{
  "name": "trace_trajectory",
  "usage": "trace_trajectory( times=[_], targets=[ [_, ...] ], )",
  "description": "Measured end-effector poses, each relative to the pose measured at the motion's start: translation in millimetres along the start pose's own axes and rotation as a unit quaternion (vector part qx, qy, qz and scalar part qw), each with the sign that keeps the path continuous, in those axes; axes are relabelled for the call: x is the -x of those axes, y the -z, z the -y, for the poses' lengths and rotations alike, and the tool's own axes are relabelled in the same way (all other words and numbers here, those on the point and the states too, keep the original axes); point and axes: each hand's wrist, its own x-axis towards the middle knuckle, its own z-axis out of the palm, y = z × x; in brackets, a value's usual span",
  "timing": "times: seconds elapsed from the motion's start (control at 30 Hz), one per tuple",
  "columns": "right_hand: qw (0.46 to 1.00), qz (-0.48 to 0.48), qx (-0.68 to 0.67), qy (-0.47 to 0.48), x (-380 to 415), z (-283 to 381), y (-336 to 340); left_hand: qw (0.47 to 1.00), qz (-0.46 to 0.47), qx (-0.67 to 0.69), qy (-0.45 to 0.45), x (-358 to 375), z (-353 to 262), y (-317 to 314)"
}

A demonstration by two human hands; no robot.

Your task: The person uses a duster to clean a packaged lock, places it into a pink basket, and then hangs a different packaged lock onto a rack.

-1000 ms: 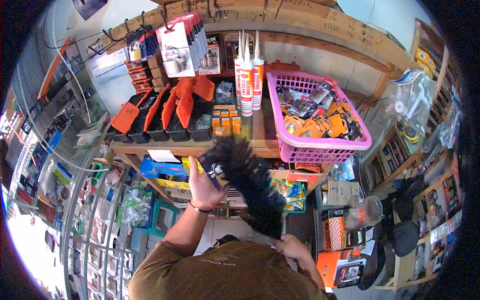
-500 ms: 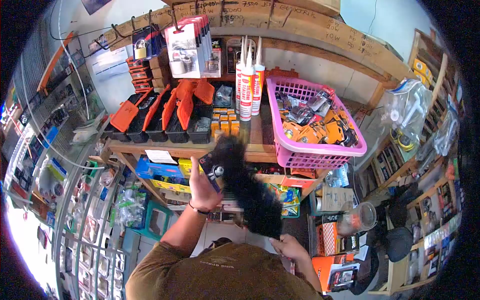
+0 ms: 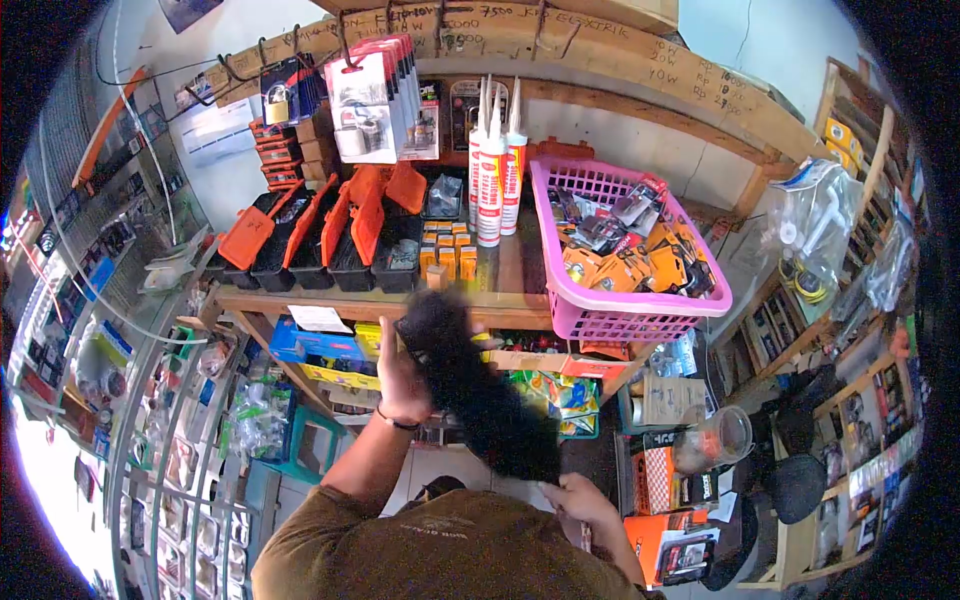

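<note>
My right hand [image 3: 583, 500] is closed around the handle end of a fluffy black duster [image 3: 500, 410]. The duster slants up and left from it, its upper end blurred by motion. My left hand [image 3: 402, 388] is raised in front of the shelf, its palm and thumb visible beside the duster's upper end. It grips a dark package, which the black fibres now almost wholly cover. Some fingertips show on the far side of the duster. A dark band circles the left wrist.
Behind the hands, the wooden shelf [image 3: 385, 300] carries black bins with orange lids [image 3: 350, 230], silicone sealant tubes [image 3: 489, 190], small yellow boxes [image 3: 448, 250] and a pink basket [image 3: 640, 300] of packaged goods. Padlock packs [image 3: 365, 110] hang above. Orange boxes [image 3: 660, 545] lie at right.
The duster's upper end has swept left and slightly down across the package in my left hand, hiding its silver part. Both hands have stayed nearly in place.
</note>
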Motion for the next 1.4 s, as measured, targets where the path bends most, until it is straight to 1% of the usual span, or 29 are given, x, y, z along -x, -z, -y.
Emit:
trace_trajectory(
  times=[0.07, 0.1, 0.13, 0.2, 0.27, 0.33, 0.4, 0.43, 0.47, 0.53, 0.57, 0.6, 0.67, 0.73, 0.8, 0.83, 0.87, 0.93, 0.97, 1.0, 1.07, 1.1, 1.13, 1.2, 1.23, 1.27, 1.33, 1.37, 1.4],
  targets=[
    [0.999, -0.008, 0.042, -0.012, -13.3, -30.5, -12.7, 0.988, -0.078, 0.128, -0.031, -8.3, 3.8, -16.6],
    [0.995, 0.025, 0.066, 0.075, -14.0, -38.0, -18.8, 0.997, 0.044, 0.057, -0.010, -8.2, -0.2, 4.5],
    [0.981, 0.055, 0.091, 0.165, -15.2, -39.9, -20.9, 1.000, 0.019, -0.012, 0.020, -7.6, 0.7, 19.3],
    [0.967, 0.008, 0.141, 0.214, -2.4, -16.6, -9.2, 0.992, 0.119, 0.020, 0.023, -9.3, -0.6, 21.0],
    [0.997, -0.009, -0.065, -0.034, 7.2, 0.4, -4.8, 0.980, -0.116, 0.158, -0.016, -4.7, -2.0, -5.7],
    [0.999, -0.004, 0.031, -0.038, -7.4, -28.2, -14.8, 0.988, -0.101, 0.113, -0.021, -4.8, 0.1, -2.0],
    [0.978, 0.047, 0.102, 0.178, -7.7, -32.1, -19.5, 0.982, 0.177, 0.035, 0.048, -8.6, -4.4, 20.8],
    [0.950, -0.016, 0.110, 0.293, -12.0, -42.8, -18.5, 0.976, 0.215, 0.019, 0.043, -15.5, -3.8, 41.2],
    [0.950, -0.017, 0.108, 0.293, -11.0, -35.1, -16.8, 0.975, 0.215, 0.018, 0.046, -15.2, -6.7, 29.9],
    [0.995, 0.013, -0.058, -0.083, -3.0, -15.6, -7.3, 0.982, -0.103, 0.156, 0.008, -12.0, -9.6, -2.8],
    [0.995, 0.010, -0.055, -0.085, -5.6, -20.1, -7.9, 0.984, -0.100, 0.145, 0.003, -15.7, -9.1, 2.0],
    [0.999, 0.042, -0.005, -0.001, -12.4, -31.0, -12.5, 0.984, -0.096, 0.147, 0.003, -22.3, -7.6, 18.1],
    [0.975, 0.104, 0.098, 0.167, -27.1, -42.1, -18.0, 0.976, 0.200, 0.058, 0.060, -34.6, -9.1, 54.6],
    [0.985, 0.081, 0.110, 0.108, -6.5, 14.9, -2.9, 0.981, 0.185, 0.017, 0.062, -27.8, -24.1, 28.1],
    [0.995, 0.009, -0.054, -0.086, 2.2, 42.2, -0.8, 0.976, -0.047, 0.214, -0.003, -26.4, -21.1, 5.3],
    [0.996, 0.015, 0.084, -0.025, -3.8, 40.7, -3.0, 0.991, -0.103, 0.085, -0.027, -28.7, -20.3, 10.0],
    [0.995, 0.021, 0.088, -0.033, -14.7, 26.1, -7.6, 0.989, -0.111, 0.092, -0.029, -30.9, -22.8, 26.3],
    [0.962, 0.098, 0.039, 0.252, -34.0, -6.4, -15.4, 0.974, 0.221, 0.047, 0.031, -35.9, -33.0, 62.7],
    [0.985, 0.070, 0.103, 0.116, -22.2, 21.6, -3.5, 0.971, 0.233, 0.043, 0.038, -31.6, -41.3, 51.6],
    [0.985, 0.071, 0.108, 0.112, -27.2, 18.3, -2.9, 0.971, 0.233, 0.048, 0.034, -27.1, -44.4, 36.4],
    [0.998, 0.023, -0.059, -0.011, -34.1, 11.1, -5.5, 0.978, -0.104, 0.178, -0.017, -18.7, -42.7, 16.9],
    [0.993, 0.039, 0.052, -0.094, -29.4, 21.6, -9.4, 0.986, -0.053, 0.155, 0.000, -18.9, -38.2, 42.0],
    [0.993, 0.037, 0.055, -0.098, -26.3, 21.7, -13.1, 0.986, -0.051, 0.161, 0.001, -18.3, -34.7, 54.4],
    [0.985, 0.084, 0.148, -0.017, -21.7, 18.9, -19.7, 0.989, 0.023, 0.125, -0.071, -16.7, -29.5, 70.3],
    [0.986, 0.043, 0.017, 0.157, -15.2, 22.1, -24.0, 0.992, -0.091, 0.060, -0.059, -11.6, -28.7, 76.6],
    [0.988, 0.046, 0.020, 0.147, -13.0, 16.3, -20.5, 0.991, -0.098, 0.069, -0.057, -10.1, -26.5, 81.1],
    [0.992, 0.035, -0.112, -0.055, -5.0, -0.9, -8.3, 0.995, -0.088, 0.029, -0.024, -8.5, -27.5, 89.2],
    [0.960, 0.138, -0.231, 0.079, -5.2, 14.0, 0.1, 0.997, -0.071, 0.033, 0.004, -3.1, -35.6, 76.8],
    [0.960, 0.134, -0.233, 0.076, 0.4, 25.8, 0.0, 0.997, -0.081, 0.004, 0.016, -5.9, -33.9, 86.8]
  ],
)
